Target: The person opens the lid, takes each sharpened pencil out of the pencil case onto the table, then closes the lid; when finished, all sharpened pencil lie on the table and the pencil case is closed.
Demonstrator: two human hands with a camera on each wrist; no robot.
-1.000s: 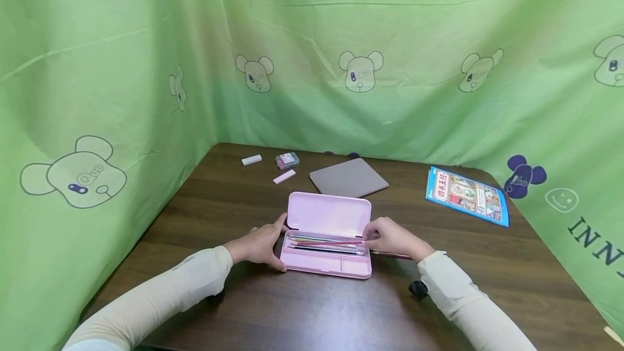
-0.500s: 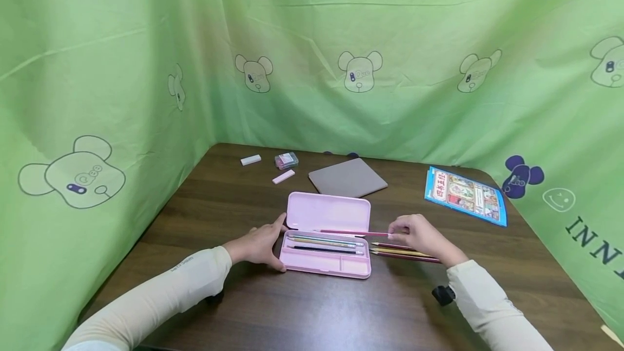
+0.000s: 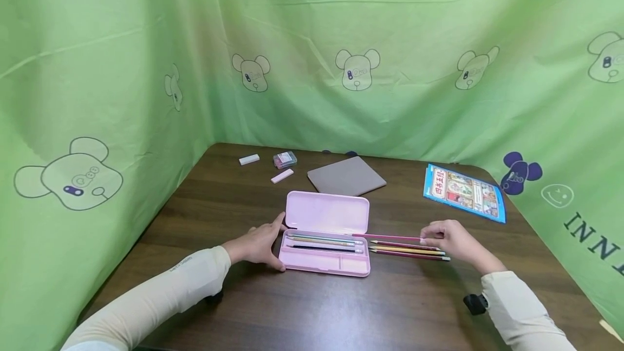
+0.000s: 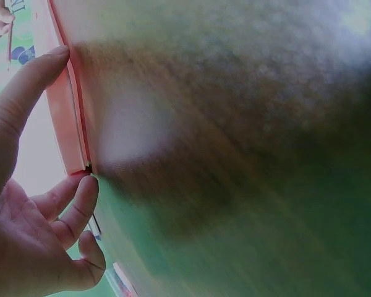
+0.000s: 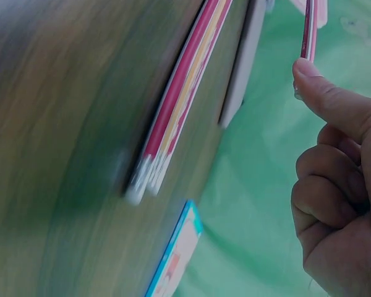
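A pink pencil case (image 3: 307, 261) lies with its lid raised; several pencils (image 3: 322, 240) rest in its rear compartment. My left hand (image 3: 255, 242) holds the case at its left end, with the thumb (image 4: 46, 67) at the front corner and fingers by the hinge corner. To the right, my right hand (image 3: 452, 241) pinches a red pencil (image 3: 390, 236) by its end, its tip pointing left toward the case. In the right wrist view that pencil (image 5: 308, 37) sits between thumb and forefinger. Beside the case, a group of red and yellow pencils (image 3: 407, 251) lies on the table.
Behind the case lies a grey flat notebook (image 3: 347, 176). A white block (image 3: 249, 160), a small clear box (image 3: 285, 160) and a pink block (image 3: 282, 176) are at the back left. A blue-edged booklet (image 3: 464, 193) lies at right. Green curtains surround the table (image 3: 312, 307).
My right hand has moved right, drawing the red pencil out from over the case and past its right end. The left hand keeps its place at the case.
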